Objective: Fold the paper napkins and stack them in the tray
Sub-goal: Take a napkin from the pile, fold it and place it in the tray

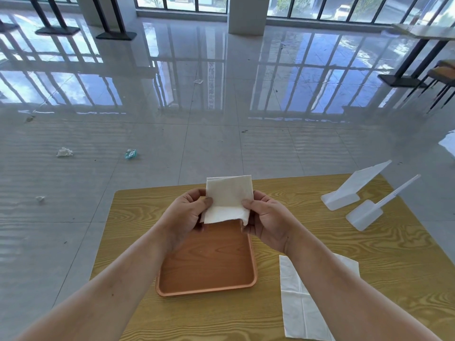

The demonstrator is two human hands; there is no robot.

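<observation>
I read the fingers (pixel 208 201) of both hands as pinching one folded napkin (pixel 229 198). The left hand (pixel 187 212) clamps its left edge under the thumb. The right hand (pixel 268 222) clamps its right edge the same way, with the remaining fingers curled behind the sheet. The folded napkin is held up in the air over the far end of the tray (pixel 209 264), and its top edge stands level with the far edge of the table (pixel 394 254).

The tray is a rounded rectangle with a low raised rim and a brown wood-grain finish. It lies left of the table's centre, so open surface remains to its right. The table is yellow wood grain with rounded corners.

Count: one flat napkin (pixel 302 303), creased and thin, lying right of the tray and partly under the right forearm. Two white plastic stands (pixel 349 190) sit near the far right corner, well apart from the tray. Three crumpled scraps (pixel 64 152) lie on the glossy tiled floor to the left.
</observation>
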